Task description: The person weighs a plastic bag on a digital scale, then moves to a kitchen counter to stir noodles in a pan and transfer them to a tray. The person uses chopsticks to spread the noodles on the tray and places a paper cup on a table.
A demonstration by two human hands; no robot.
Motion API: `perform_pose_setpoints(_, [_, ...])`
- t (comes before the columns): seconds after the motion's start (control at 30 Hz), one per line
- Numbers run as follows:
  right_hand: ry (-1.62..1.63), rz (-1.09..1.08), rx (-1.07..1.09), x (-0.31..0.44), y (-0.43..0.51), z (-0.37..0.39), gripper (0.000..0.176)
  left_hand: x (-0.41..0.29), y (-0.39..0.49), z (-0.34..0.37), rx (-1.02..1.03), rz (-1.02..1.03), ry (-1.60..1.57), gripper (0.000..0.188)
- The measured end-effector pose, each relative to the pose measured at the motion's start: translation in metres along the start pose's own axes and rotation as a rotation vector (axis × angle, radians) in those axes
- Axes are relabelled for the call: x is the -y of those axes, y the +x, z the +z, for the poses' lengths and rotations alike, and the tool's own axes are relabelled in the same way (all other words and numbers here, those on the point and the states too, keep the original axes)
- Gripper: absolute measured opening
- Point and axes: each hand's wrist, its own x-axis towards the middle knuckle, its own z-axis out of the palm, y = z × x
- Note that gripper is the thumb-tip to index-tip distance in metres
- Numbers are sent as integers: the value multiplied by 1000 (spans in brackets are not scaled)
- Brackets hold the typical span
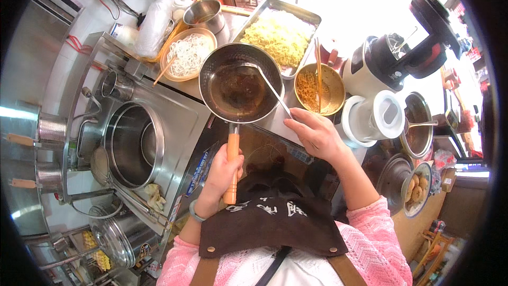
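Note:
My left hand [227, 165] is closed around the wooden handle of a frying pan [242, 83] with dark liquid in its bottom. In my right hand [313, 131] is the handle of a metal spoon or ladle [274, 88]; its head is in the liquid and its shape is unclear. Beyond the pan stands a metal tray [238, 36] of yellow noodles [279, 37]. A metal bowl [341, 83] with brown noodles and wooden chopsticks [318, 75] is to the right. A bowl of white noodles [188, 53], with a chopstick on it, is to the left.
A large steel pot [158, 147] is set in the steel counter at left. White lidded containers [387, 115], a black and white appliance [375, 61], a bowl with a spoon [416, 143] and a plate of round breads or pastries [416, 190] stand at right. A steel pan [204, 14] stands behind the white noodles.

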Motion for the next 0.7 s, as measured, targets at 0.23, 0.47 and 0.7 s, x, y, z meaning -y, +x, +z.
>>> perform_pose_setpoints(0.23, [-61,-64,53,-11,11,-18,42,-17,18,7,1,-108,14,14])
perform_pose_setpoints(0.47, [-95,-15,-76,-16,34,-3,36,-34,47,-14,52,-83,48,13])
perform_pose_setpoints(0.7, [61,250,-349,-24,68,29,20,-49,86,-51,107,-33,134,15])
